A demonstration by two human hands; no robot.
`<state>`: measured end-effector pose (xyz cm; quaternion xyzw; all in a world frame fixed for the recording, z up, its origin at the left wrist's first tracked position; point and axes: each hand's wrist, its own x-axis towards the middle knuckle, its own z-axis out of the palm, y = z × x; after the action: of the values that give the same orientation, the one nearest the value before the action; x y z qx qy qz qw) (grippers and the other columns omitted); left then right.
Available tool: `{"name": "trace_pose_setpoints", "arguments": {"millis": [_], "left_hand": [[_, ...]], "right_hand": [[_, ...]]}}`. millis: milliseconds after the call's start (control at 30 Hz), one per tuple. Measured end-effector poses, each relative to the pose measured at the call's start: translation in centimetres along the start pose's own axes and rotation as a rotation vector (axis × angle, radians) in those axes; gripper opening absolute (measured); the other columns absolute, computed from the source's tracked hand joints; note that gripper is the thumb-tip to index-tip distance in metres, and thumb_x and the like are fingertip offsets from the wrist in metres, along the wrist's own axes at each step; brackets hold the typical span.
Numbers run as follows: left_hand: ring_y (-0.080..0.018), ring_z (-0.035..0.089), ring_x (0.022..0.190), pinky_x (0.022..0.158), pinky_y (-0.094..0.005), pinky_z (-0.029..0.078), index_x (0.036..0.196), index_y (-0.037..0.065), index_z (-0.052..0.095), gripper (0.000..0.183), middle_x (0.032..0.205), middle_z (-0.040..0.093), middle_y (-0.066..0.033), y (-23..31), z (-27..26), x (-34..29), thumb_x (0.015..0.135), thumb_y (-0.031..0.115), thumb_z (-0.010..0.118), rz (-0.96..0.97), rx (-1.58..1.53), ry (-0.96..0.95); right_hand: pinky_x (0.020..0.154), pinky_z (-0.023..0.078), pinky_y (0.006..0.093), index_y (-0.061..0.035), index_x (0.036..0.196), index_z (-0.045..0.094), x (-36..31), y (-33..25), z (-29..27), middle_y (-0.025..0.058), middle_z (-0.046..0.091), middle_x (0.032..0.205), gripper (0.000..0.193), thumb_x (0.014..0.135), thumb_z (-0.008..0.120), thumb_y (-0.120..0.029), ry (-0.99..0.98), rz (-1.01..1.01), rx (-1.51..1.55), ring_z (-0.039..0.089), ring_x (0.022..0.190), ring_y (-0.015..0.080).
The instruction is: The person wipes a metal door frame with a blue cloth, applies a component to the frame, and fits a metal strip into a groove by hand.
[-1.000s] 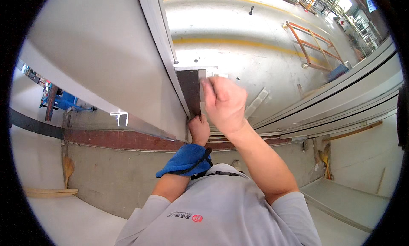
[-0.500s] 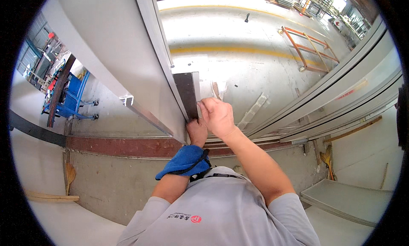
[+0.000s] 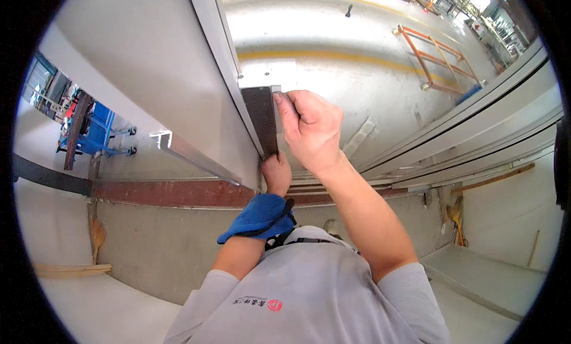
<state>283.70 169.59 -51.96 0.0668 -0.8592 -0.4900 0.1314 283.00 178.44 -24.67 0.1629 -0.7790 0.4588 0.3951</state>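
A flat bar [image 3: 260, 118] with a dark face and a pale metal edge stands against the side of a large light-grey panel [image 3: 172, 58]. My left hand [image 3: 277, 170] grips the bar's near end, its fingers partly hidden behind it. A blue cloth cuff [image 3: 257, 218] is wrapped round my left wrist. Near the far end, my right hand [image 3: 312, 130] is closed, with thumb and forefinger pinching the bar's pale edge. Whether a small piece also sits in that pinch cannot be made out.
A pale metal channel [image 3: 196, 156] projects along the panel's near side. Long light profiles [image 3: 464, 135] run along the right. Beyond lies an orange frame cart [image 3: 440, 61]; a blue trolley [image 3: 98, 130] stands at left. A reddish-brown beam [image 3: 160, 193] crosses the floor.
My right hand has slid away from me along the bar's edge, toward its far end. The left hand keeps its place at the near end. The view has shifted slightly.
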Motion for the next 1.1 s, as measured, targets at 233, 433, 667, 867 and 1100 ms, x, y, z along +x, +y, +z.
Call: {"name": "trace_pose_setpoints", "arguments": {"millis": [233, 433, 667, 867, 1100], "left_hand": [[-0.0479, 0.065, 0.074, 0.067, -0.0513, 0.049, 0.080, -0.008, 0.069, 0.036, 0.079, 0.064, -0.0314, 3.0, -1.2, 0.5, 0.095, 0.022, 0.055, 0.013, 0.062, -0.020], [-0.0481, 0.066, 0.080, 0.073, -0.0519, 0.050, 0.083, -0.009, 0.070, 0.037, 0.083, 0.065, -0.0312, 4.6, -2.0, 0.5, 0.095, 0.024, 0.056, -0.141, -0.112, -0.021], [-0.0494, 0.064, 0.082, 0.076, -0.0533, 0.049, 0.081, -0.010, 0.068, 0.037, 0.083, 0.064, -0.0333, 3.0, -1.2, 0.5, 0.095, 0.021, 0.053, -0.128, 0.060, -0.061], [-0.0438, 0.065, 0.096, 0.077, -0.0504, 0.051, 0.103, -0.005, 0.065, 0.023, 0.105, 0.067, -0.0272, 8.2, -7.4, -4.3, 0.090, 0.014, 0.063, 0.291, -0.072, -0.090], [-0.0405, 0.066, 0.098, 0.088, -0.0429, 0.053, 0.109, -0.003, 0.062, 0.036, 0.116, 0.065, -0.0245, 11.4, -14.8, -6.5, 0.077, 0.006, 0.076, 0.567, -0.110, 0.107]], "right_hand": [[0.055, 0.051, 0.0424, -0.0035, 0.079, 0.066, -6.2, 4.7, 1.4, 0.0154, 0.064, 0.070, 0.011, 0.085, 0.074, -0.008, -0.131, -0.001, -0.170, 0.063, 0.062, 0.0367], [0.056, 0.051, 0.0439, -0.0044, 0.080, 0.066, -9.5, 6.4, -0.7, 0.0133, 0.063, 0.068, 0.011, 0.084, 0.074, -0.009, -0.362, 0.039, -0.431, 0.063, 0.062, 0.0366], [0.076, 0.046, 0.0424, -0.0111, 0.102, 0.071, 3.1, -3.2, -2.9, 0.0130, 0.061, 0.102, 0.026, 0.077, 0.076, -0.008, 0.005, -0.381, -0.406, 0.060, 0.090, 0.0313], [0.089, 0.042, 0.0464, -0.0111, 0.095, 0.074, 3.8, -3.3, -2.4, 0.0107, 0.062, 0.102, 0.026, 0.070, 0.069, -0.007, -0.001, -0.491, -0.407, 0.058, 0.102, 0.0309], [0.089, 0.042, 0.0454, -0.0072, 0.093, 0.072, 4.4, -3.9, -2.7, 0.0072, 0.063, 0.098, 0.023, 0.071, 0.070, -0.002, -0.118, -0.516, -0.340, 0.058, 0.099, 0.0293]]}}
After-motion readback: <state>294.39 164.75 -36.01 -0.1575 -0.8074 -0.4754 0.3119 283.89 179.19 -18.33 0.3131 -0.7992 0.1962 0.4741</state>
